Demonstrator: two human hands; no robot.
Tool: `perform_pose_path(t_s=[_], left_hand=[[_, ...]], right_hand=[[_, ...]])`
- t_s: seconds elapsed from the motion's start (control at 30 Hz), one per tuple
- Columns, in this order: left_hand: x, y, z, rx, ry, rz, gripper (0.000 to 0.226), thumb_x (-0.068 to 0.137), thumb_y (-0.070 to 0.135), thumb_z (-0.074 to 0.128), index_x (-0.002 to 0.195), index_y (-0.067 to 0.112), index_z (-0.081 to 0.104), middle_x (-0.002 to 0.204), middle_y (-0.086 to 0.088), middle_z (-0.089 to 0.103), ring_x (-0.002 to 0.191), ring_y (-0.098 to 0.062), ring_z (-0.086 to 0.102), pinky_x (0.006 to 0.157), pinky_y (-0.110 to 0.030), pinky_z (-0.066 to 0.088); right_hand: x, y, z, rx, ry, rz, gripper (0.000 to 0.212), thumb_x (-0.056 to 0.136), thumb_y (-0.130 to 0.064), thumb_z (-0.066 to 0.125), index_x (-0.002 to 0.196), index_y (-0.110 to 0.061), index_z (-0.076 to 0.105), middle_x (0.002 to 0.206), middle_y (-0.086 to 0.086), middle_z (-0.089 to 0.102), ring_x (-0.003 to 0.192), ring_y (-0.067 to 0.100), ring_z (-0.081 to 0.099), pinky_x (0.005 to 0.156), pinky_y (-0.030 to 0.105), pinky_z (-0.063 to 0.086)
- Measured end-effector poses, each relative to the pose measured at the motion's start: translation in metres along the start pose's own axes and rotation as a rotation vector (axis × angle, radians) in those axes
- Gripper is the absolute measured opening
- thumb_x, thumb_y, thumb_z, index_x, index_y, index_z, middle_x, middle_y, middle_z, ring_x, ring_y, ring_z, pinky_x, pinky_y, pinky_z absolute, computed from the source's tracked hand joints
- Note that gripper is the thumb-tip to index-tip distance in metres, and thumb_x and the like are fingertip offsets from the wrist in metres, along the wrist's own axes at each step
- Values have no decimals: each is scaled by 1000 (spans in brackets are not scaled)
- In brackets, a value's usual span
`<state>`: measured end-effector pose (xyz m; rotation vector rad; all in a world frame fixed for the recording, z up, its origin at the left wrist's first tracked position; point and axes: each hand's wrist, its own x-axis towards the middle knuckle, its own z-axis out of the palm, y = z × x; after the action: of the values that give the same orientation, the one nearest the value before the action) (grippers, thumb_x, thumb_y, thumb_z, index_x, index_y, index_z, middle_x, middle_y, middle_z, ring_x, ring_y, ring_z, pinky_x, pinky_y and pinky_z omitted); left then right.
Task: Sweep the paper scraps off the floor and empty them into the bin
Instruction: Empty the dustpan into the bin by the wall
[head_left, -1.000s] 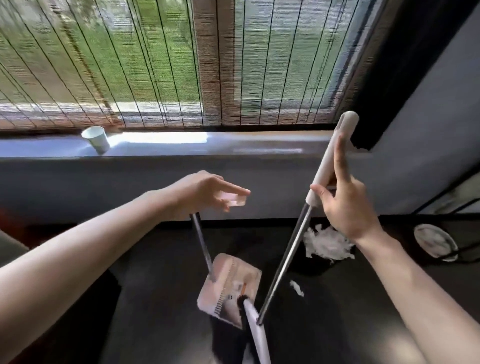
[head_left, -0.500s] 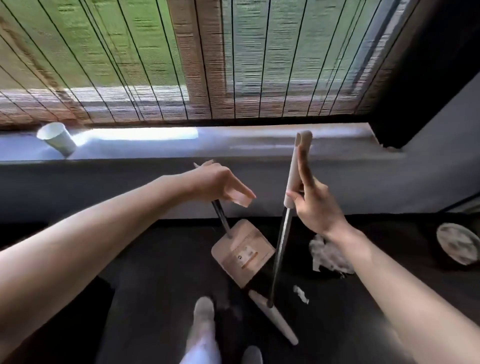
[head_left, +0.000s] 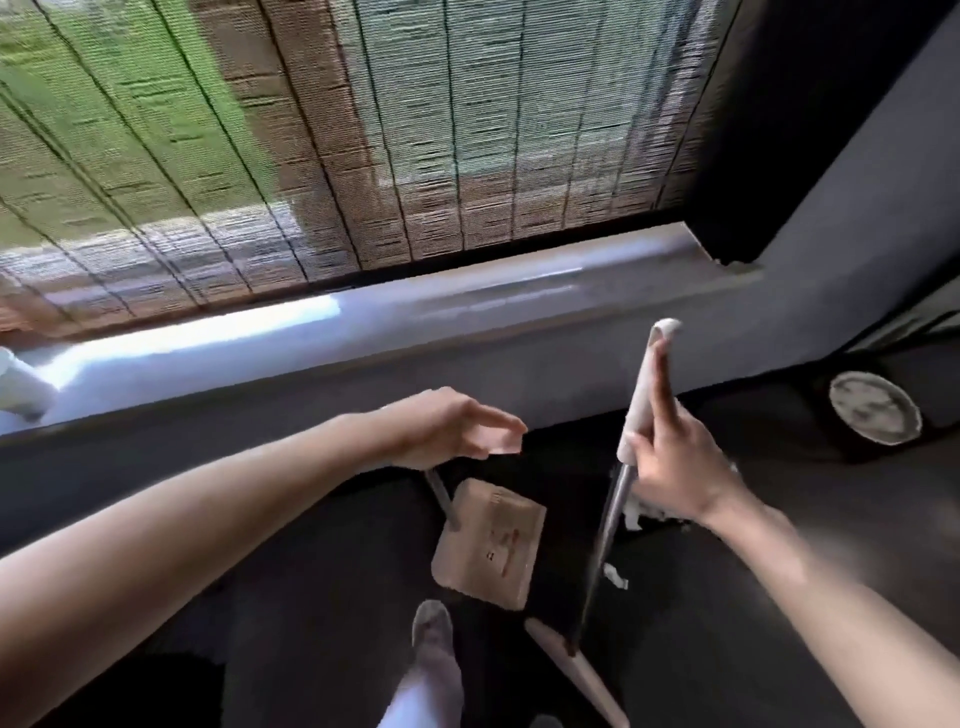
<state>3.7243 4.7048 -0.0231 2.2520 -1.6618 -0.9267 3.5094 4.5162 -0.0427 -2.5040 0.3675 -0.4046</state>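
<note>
Clearly poised to sweep: left hand (head_left: 457, 431) holds the dustpan (head_left: 488, 545) hanging below, right hand (head_left: 675, 467) grips the broom (head_left: 606, 525) beside scraps (head_left: 614, 576).

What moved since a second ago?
The broom swung right, clear of the dustpan it was against, and a foot stepped into view. Unchanged: the left hand holds the dustpan's handle, the right hand the broom, and the paper scraps lie unswept on the floor.

1 ea. broom (head_left: 605, 535), dustpan (head_left: 488, 545), bin (head_left: 875, 415), cup (head_left: 21, 389) — 2 hands (head_left: 452, 431) (head_left: 675, 467), 2 scraps (head_left: 615, 576) (head_left: 635, 514)
</note>
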Motion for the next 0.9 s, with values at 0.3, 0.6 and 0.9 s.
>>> perform_pose_path(t_s=[0.3,0.6,0.9], left_hand=[[-49,91,89,-62,278,-62,55,89,34,67,138,43,46,93,-2,53,86,-19,53,69,-16,30],[-118,164,176,-186,598,-248,71,87,21,71,147,31,35,101,-3,47,87,-14,48,85,-28,45],[-181,181,211,-297,685,-308,61,89,28,68,143,36,42,87,6,40,74,-5,44,71,-12,32]], right_hand=[[-104,-8,-70,120,314,13,102,88,4,57,148,-27,-20,133,36,45,93,30,66,77,20,50],[-210,-40,-115,126,38,393,22,81,-45,71,69,-30,60,72,-13,54,61,1,53,58,6,39],[-295,-83,-119,1419,-237,1241,34,95,-26,48,105,6,55,96,29,59,70,36,68,51,35,58]])
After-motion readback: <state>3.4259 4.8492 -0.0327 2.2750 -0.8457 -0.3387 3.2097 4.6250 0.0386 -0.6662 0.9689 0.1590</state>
